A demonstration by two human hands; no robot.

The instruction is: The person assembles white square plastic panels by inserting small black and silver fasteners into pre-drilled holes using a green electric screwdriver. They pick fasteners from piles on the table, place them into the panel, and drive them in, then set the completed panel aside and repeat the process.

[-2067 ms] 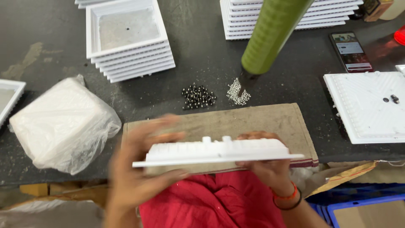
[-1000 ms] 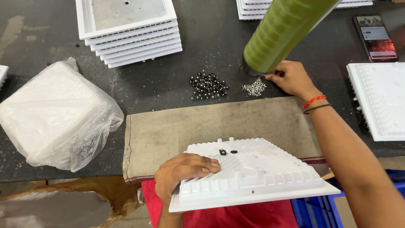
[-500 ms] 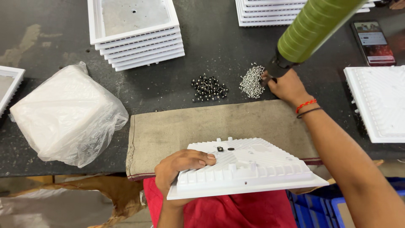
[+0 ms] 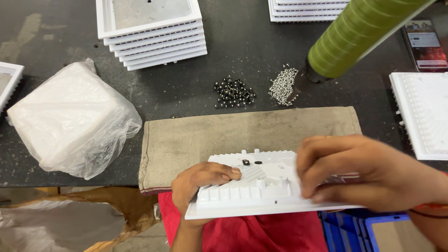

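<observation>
Left hand [image 4: 203, 186] has a closed grip on the white finned plate [image 4: 261, 186], held over the cloth mat [image 4: 247, 128]. Right hand [image 4: 359, 172] rests on the plate's right side, fingers curled; its grip cannot be told through blur. Black screws [image 4: 233, 92] lie on the bench [image 4: 242, 42].

White ribbed plate [image 4: 261, 186] held at 6 o'clock over tan cloth [image 4: 242, 133]. Left hand [image 4: 200, 184] gripping its near-left edge, fingers [image 4: 228, 173] on top. Right hand [image 4: 364, 172], blurred, over its right side. Black screws [image 4: 233, 92] and silver screws [image 4: 283, 85] heaped at 12 o'clock on dark tabletop [image 4: 56, 37]. Bagged white block [image 4: 70, 119] at 9 o'clock.
</observation>
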